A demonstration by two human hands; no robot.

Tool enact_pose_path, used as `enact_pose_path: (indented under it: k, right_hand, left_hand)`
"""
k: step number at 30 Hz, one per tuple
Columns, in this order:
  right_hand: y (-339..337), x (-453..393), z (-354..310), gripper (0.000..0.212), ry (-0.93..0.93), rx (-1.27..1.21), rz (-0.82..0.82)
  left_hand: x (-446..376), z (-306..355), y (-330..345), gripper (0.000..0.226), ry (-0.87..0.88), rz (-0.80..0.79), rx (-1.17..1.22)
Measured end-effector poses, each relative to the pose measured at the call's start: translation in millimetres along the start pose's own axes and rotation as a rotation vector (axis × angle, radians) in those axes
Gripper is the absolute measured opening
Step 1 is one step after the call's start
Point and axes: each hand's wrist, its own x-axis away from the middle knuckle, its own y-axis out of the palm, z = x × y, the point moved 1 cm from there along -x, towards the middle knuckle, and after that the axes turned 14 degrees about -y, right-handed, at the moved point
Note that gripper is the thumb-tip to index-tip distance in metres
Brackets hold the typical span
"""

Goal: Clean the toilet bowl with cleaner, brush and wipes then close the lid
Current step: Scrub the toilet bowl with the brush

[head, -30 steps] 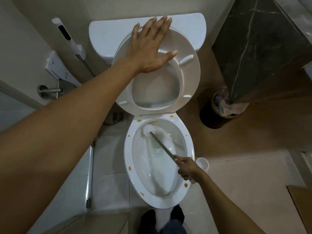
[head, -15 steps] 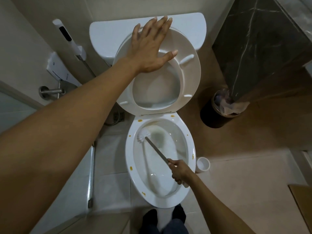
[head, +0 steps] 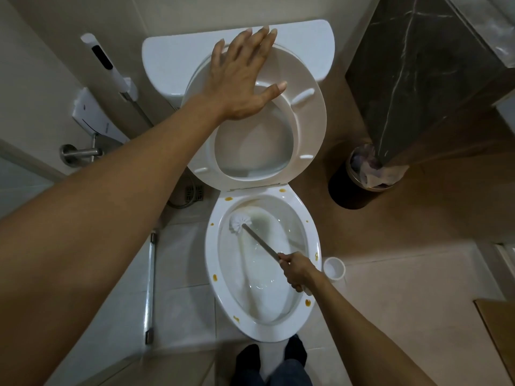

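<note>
Head view looks straight down on a white toilet bowl with its seat raised against the tank. Orange-brown spots dot the bowl's rim: two at the back near the hinge, a few along each side, one near the front left. A greenish-grey film streaks the inner wall at the back, and clear water lies lower in the basin.

The brush has a white bristled head and a thin grey metal handle. Its head rests against the inside wall at the back left of the bowl, just under the rim. The long axis runs diagonally, head toward the back left, handle rising to the front right.

The right hand holds the handle's upper end, its fingers curled tightly round the handle, above the bowl's right rim. The left hand is spread flat, fingers straight and splayed, palm pressed on the upper left of the raised seat, fingertips reaching past its top edge over the tank.

A white brush holder stands on the floor just beside the bowl's right side. A dark bin with a liner sits further back on the right. A bidet sprayer hangs on the left wall.
</note>
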Motion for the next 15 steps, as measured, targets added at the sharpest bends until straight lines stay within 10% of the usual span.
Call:
enact_pose_path:
  k: [15]
  right_hand:
    - [5.2, 13.7, -4.1, 0.037, -0.003, 0.194, -0.111]
  left_hand:
    - [0.5, 0.2, 0.4, 0.080, -0.010, 0.007, 0.019]
